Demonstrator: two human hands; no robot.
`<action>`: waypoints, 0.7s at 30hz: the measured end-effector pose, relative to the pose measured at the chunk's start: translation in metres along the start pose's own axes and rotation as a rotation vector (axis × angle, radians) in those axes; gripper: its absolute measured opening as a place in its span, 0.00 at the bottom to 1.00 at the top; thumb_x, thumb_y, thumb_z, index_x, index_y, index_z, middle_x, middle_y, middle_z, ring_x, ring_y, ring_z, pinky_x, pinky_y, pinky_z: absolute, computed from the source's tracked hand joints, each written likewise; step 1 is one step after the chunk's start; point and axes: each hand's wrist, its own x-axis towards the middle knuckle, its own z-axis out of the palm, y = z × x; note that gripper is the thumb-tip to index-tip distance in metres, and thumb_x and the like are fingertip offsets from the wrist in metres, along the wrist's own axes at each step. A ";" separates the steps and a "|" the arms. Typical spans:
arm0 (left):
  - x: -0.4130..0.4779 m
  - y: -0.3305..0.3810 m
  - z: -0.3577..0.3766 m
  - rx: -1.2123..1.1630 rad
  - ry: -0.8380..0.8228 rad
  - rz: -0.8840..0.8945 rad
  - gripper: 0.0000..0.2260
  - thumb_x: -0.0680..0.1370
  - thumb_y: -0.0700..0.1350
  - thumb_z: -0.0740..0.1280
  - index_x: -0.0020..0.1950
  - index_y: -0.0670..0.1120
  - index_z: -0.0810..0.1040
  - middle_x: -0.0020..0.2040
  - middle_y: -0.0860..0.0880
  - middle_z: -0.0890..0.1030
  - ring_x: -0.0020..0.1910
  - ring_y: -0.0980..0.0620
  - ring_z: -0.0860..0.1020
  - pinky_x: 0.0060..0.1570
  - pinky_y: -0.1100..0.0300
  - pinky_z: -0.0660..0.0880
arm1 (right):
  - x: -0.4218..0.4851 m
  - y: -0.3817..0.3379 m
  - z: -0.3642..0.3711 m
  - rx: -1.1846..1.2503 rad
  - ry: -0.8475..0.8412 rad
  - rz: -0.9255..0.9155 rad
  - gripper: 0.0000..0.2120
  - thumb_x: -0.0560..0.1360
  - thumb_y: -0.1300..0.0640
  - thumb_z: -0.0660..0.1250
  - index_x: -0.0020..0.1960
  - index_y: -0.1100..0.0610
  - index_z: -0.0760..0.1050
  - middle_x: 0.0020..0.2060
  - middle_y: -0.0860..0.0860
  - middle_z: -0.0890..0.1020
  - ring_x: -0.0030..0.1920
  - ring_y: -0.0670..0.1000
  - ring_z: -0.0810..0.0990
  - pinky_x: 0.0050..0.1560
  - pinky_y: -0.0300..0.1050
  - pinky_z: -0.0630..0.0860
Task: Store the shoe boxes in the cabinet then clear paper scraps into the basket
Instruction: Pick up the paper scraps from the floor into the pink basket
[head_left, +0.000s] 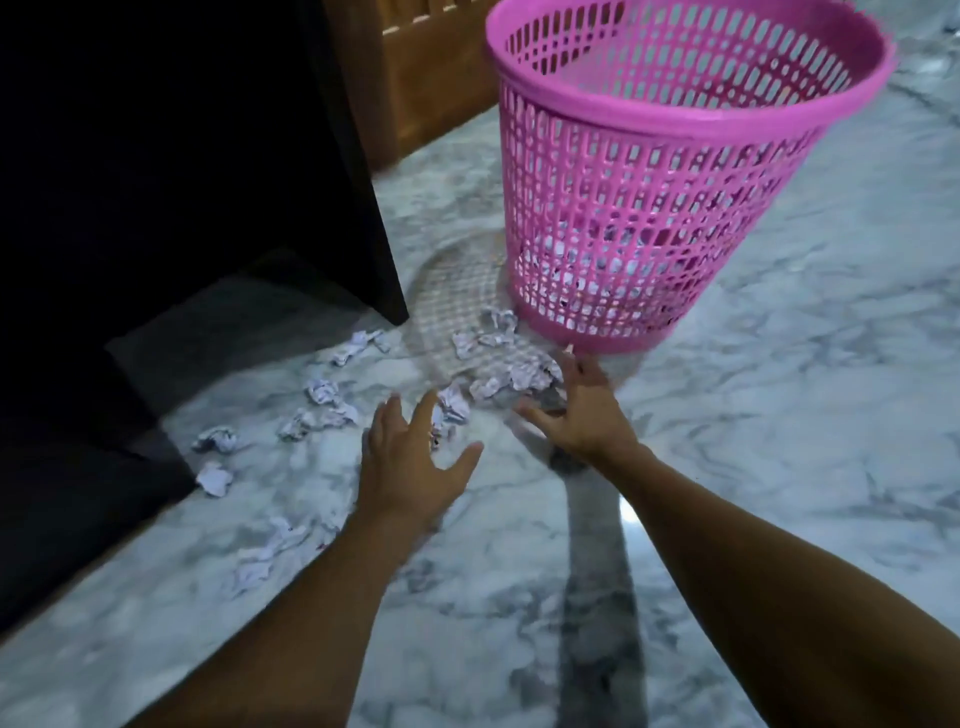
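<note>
A pink mesh basket stands upright on the marble floor, with a few crumpled scraps visible through its lower mesh. Several crumpled white paper scraps lie scattered on the floor from the basket's foot leftward along the dark cabinet. My left hand hovers with fingers spread just below one scrap and holds nothing. My right hand reaches palm down with fingers apart beside the scraps at the basket's base, empty. No shoe boxes are in sight.
The dark cabinet's side panel and shadow fill the left. A brown wooden piece of furniture stands behind the basket. More scraps lie near my left forearm. Bare marble floor stretches to the right.
</note>
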 end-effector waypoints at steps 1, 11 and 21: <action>-0.007 -0.007 0.008 0.022 0.007 -0.014 0.42 0.69 0.72 0.62 0.79 0.56 0.55 0.79 0.42 0.53 0.79 0.45 0.49 0.76 0.47 0.50 | -0.003 0.000 0.004 -0.008 0.010 -0.017 0.42 0.68 0.29 0.65 0.73 0.52 0.66 0.68 0.59 0.69 0.67 0.61 0.70 0.67 0.58 0.69; -0.015 -0.039 0.042 0.177 0.053 0.057 0.47 0.67 0.78 0.55 0.78 0.59 0.40 0.80 0.45 0.40 0.79 0.47 0.39 0.75 0.45 0.39 | 0.021 -0.030 0.028 -0.079 -0.046 -0.251 0.44 0.68 0.25 0.62 0.78 0.44 0.57 0.79 0.57 0.51 0.79 0.57 0.47 0.77 0.59 0.52; 0.017 -0.042 0.050 0.140 0.104 0.130 0.43 0.71 0.74 0.54 0.79 0.56 0.45 0.80 0.44 0.46 0.79 0.46 0.45 0.77 0.47 0.44 | 0.030 -0.052 0.057 0.007 -0.030 -0.253 0.14 0.77 0.52 0.66 0.60 0.57 0.78 0.55 0.55 0.79 0.59 0.56 0.73 0.59 0.47 0.68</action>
